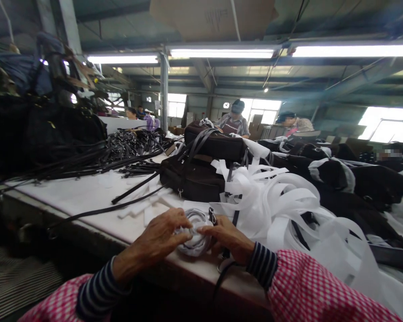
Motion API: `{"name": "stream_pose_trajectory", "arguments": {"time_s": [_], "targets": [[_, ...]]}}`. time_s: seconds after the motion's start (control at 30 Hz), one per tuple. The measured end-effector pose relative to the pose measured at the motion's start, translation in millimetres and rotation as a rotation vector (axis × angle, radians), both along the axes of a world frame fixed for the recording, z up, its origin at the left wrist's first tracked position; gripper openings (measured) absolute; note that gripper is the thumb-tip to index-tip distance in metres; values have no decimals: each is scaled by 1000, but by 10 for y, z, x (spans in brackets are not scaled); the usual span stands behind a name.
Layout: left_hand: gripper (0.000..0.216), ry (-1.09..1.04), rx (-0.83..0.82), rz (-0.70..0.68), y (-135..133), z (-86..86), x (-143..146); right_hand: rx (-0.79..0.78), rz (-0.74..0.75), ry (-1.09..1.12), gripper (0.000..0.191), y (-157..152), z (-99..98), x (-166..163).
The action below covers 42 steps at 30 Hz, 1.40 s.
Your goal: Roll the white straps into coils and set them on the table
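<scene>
Black straps (97,165) lie piled at the far left of the table (87,197). At its near edge your left hand (156,243) curls over a white-wrapped coil (195,235) — your right hand (228,239) pinches its other side. Dark bags (195,176) sit behind, and loose white strips (272,201) heap to the right.

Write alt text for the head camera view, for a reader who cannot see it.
The left hand and right hand both grip a small white-wrapped coil at the edge of a white table. Behind it lie black bags, a heap of white strips and loose black straps; other people work farther back.
</scene>
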<state>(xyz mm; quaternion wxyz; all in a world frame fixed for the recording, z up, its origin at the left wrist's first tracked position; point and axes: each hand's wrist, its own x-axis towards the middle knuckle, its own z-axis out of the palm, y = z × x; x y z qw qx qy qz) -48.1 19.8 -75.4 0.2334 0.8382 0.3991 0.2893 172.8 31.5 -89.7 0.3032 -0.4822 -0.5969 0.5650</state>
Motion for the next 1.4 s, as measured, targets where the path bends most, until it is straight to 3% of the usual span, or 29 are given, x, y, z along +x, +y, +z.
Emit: {"name": "stream_pose_trajectory", "arguments": {"time_s": [0.17,0.27,0.4,0.5,0.6,0.67,0.73,0.8,0.93,1.27,1.4], "targets": [[23,27,78,-157,222,-9,52,14,22,-55,27,5,19,-23],[21,205,187,-16,225,-99,156,28,24,-55,22,49,6,-17],[29,431,200,66,210,-186,258,74,69,-140,29,182,7,37],[20,490,183,112,275,-167,291,298,23,-470,44,256,69,67],[13,520,151,111,391,-78,334,648,-68,-774,62,236,143,48],[10,533,137,94,478,-6,371,886,-41,-859,52,199,167,19],[8,539,130,78,556,48,403,1028,35,-891,31,188,172,0],[8,543,126,65,611,74,426,1011,126,-884,17,219,171,0],[9,570,119,67,632,50,464,865,212,-818,13,318,193,32],[16,636,109,165,588,18,546,764,119,-802,3,284,216,15],[16,643,88,196,538,66,566,717,7,-794,24,299,167,34]]}}
